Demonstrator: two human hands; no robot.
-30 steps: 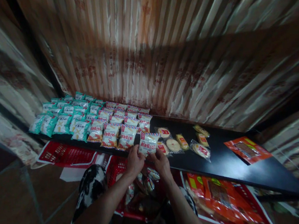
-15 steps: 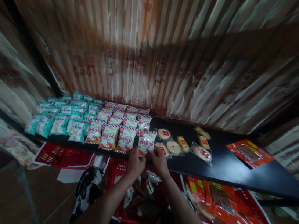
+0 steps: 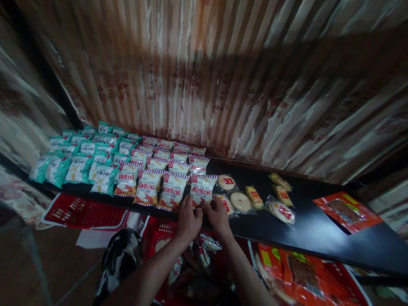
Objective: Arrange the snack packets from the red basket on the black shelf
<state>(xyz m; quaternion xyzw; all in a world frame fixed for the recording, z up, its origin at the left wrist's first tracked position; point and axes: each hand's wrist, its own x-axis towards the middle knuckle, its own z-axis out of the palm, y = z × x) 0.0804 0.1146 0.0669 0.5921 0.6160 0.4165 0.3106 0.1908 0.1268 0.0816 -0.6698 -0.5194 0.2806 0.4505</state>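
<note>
A white snack bag [image 3: 201, 189] with red lettering and a striped top edge stands at the front right end of its rows. My left hand [image 3: 189, 220] is at its lower left corner, fingers curled in on the edge. At the lower right my right hand [image 3: 217, 216] pinches the bottom of the same bag. Fingertips partly hide its lower edge. Close by on the left is a matching snack bag [image 3: 172, 189]. Just right of my right hand lie round wrapped cakes [image 3: 240, 201] in clear film.
Rows of teal snack bags [image 3: 78, 168] fill the left of the black shelf [image 3: 313, 229]. An orange packet [image 3: 347, 210] lies at its right. Below are a red basket [image 3: 152, 244] and more orange packets [image 3: 309, 280]. A striped curtain [image 3: 193, 73] hangs behind.
Both hands stay at the same bag, with only slight finger movement at its lower edge. The whole view has shifted a little.
</note>
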